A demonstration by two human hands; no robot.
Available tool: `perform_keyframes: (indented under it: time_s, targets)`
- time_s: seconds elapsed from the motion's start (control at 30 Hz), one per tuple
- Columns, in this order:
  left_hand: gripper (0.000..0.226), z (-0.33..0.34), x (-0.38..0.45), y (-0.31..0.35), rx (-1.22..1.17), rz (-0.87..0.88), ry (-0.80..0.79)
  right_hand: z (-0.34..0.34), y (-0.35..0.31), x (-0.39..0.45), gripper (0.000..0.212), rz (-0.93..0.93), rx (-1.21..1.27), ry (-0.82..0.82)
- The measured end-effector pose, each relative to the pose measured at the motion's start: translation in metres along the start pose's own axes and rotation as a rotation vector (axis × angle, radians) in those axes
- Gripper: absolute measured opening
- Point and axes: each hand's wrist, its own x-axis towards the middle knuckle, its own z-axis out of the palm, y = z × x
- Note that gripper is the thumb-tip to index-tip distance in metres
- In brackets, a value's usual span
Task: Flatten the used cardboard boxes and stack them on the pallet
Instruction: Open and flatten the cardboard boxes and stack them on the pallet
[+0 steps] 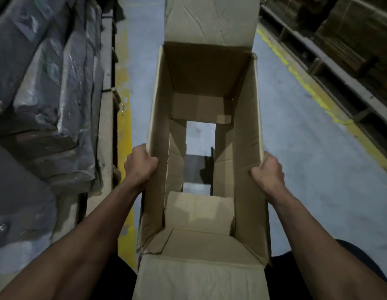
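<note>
I hold the cardboard box [205, 131] in front of me over the aisle, looking straight down through it. It is not flat yet: its four walls stand as an open rectangular tube. The bottom is already undone, I judge, since the lower flaps hang loose and the grey floor [296, 131] shows through the gap between them. The top flaps are open as well, one sticking away from me at the far end [212, 18] and one lying toward my body [199, 278]. What is left, as I read it, is to push the tube over along its corner folds until the walls lie together, then carry it to the pallet, which I cannot pick out for certain here.

My left hand [140, 164] grips the rim of the left wall, fingers curled over the edge. My right hand [269, 171] grips the rim of the right wall the same way, so the two hands are well apart, the box's width between them.

The board is plain brown corrugated, matt, creased and dented, with a torn near-left corner [145, 249].

A worn yellow line [123, 135] runs along the floor. To my left lie bundles wrapped in shiny, wrinkled grey plastic [43, 94] on a wooden edge [106, 105]. To my right is a dim rack of brown stock [348, 40].
</note>
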Motion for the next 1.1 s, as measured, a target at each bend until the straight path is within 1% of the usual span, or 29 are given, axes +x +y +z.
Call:
perform_keyframes:
  time_s: [0.07, 0.13, 0.23, 0.3, 0.33, 0.37, 0.4, 0.43, 0.47, 0.5, 0.53, 0.57, 0.6, 0.63, 0.7, 0.77, 0.83, 0.9, 0.93, 0.97, 1.0, 1.03, 1.07, 1.1]
  targets:
    - [0.017, -0.003, -0.006, 0.003, 0.005, 0.022, 0.018, -0.005, 0.001, -0.007, 0.029, -0.001, 0.019, 0.022]
    - [0.023, -0.002, -0.013, 0.006, 0.062, 0.053, 0.047, -0.008, 0.004, -0.010, 0.027, 0.013, 0.052, 0.043]
    - [0.040, 0.007, -0.023, 0.010, 0.147, 0.100, 0.096, -0.010, 0.005, -0.011, 0.024, 0.048, 0.099, 0.065]
    - [0.065, 0.015, -0.036, 0.019, 0.336, 0.230, 0.177, -0.010, 0.006, -0.007, 0.023, 0.077, 0.131, 0.071]
    - [0.073, 0.019, -0.043, 0.024, 0.469, 0.326, 0.206, -0.010, 0.005, -0.006, 0.023, 0.084, 0.141, 0.069]
    - [0.077, 0.028, -0.050, 0.029, 0.585, 0.437, 0.189, -0.010, 0.005, -0.004, 0.022, 0.089, 0.146, 0.063]
    - [0.078, 0.037, -0.057, 0.032, 0.681, 0.542, 0.112, -0.011, 0.004, -0.003, 0.021, 0.085, 0.149, 0.056]
    - [0.078, 0.051, -0.063, 0.032, 0.760, 0.635, -0.009, -0.013, 0.004, -0.002, 0.020, 0.087, 0.154, 0.051]
    - [0.076, 0.065, -0.069, 0.027, 0.815, 0.687, -0.165, -0.014, 0.003, -0.001, 0.020, 0.083, 0.155, 0.046]
    - [0.070, 0.081, -0.074, 0.020, 0.839, 0.689, -0.342, -0.015, 0.002, -0.001, 0.021, 0.077, 0.153, 0.040]
    - [0.064, 0.098, -0.078, 0.012, 0.832, 0.649, -0.514, -0.016, 0.003, 0.000, 0.021, 0.078, 0.149, 0.034]
    - [0.062, 0.114, -0.078, 0.003, 0.818, 0.595, -0.645, -0.017, 0.002, 0.001, 0.022, 0.073, 0.147, 0.032]
    - [0.064, 0.131, -0.079, -0.006, 0.817, 0.543, -0.743, -0.019, 0.004, 0.002, 0.022, 0.069, 0.149, 0.029]
    - [0.067, 0.144, -0.078, -0.015, 0.830, 0.505, -0.803, -0.019, 0.003, 0.002, 0.021, 0.062, 0.153, 0.026]
    - [0.073, 0.166, -0.076, -0.029, 0.824, 0.457, -0.857, -0.020, 0.002, 0.003, 0.020, 0.055, 0.158, 0.016]
    - [0.077, 0.183, -0.074, -0.038, 0.780, 0.415, -0.874, -0.019, 0.001, 0.004, 0.019, 0.043, 0.165, -0.001]
    - [0.077, 0.198, -0.072, -0.045, 0.786, 0.349, -0.928, -0.019, -0.002, 0.004, 0.017, 0.023, 0.163, -0.012]
    - [0.077, 0.206, -0.072, -0.047, 0.773, 0.173, -1.072, -0.020, -0.005, 0.005, 0.016, -0.001, 0.167, -0.030]
    - [0.081, 0.210, -0.070, -0.049, 0.714, 0.029, -1.129, -0.020, -0.005, 0.006, 0.015, -0.019, 0.175, -0.035]
    - [0.090, 0.211, -0.069, -0.050, 0.625, -0.118, -1.147, -0.021, -0.006, 0.007, 0.015, -0.036, 0.179, -0.039]
    - [0.100, 0.212, -0.068, -0.052, 0.570, -0.223, -1.139, -0.022, -0.007, 0.007, 0.015, -0.048, 0.180, -0.041]
    - [0.105, 0.211, -0.067, -0.051, 0.525, -0.293, -1.147, -0.021, -0.008, 0.008, 0.015, -0.055, 0.181, -0.042]
    - [0.104, 0.209, -0.067, -0.051, 0.513, -0.314, -1.177, -0.020, -0.008, 0.008, 0.016, -0.057, 0.185, -0.041]
    - [0.095, 0.206, -0.068, -0.048, 0.502, -0.331, -1.200, -0.019, -0.008, 0.008, 0.016, -0.053, 0.191, -0.041]
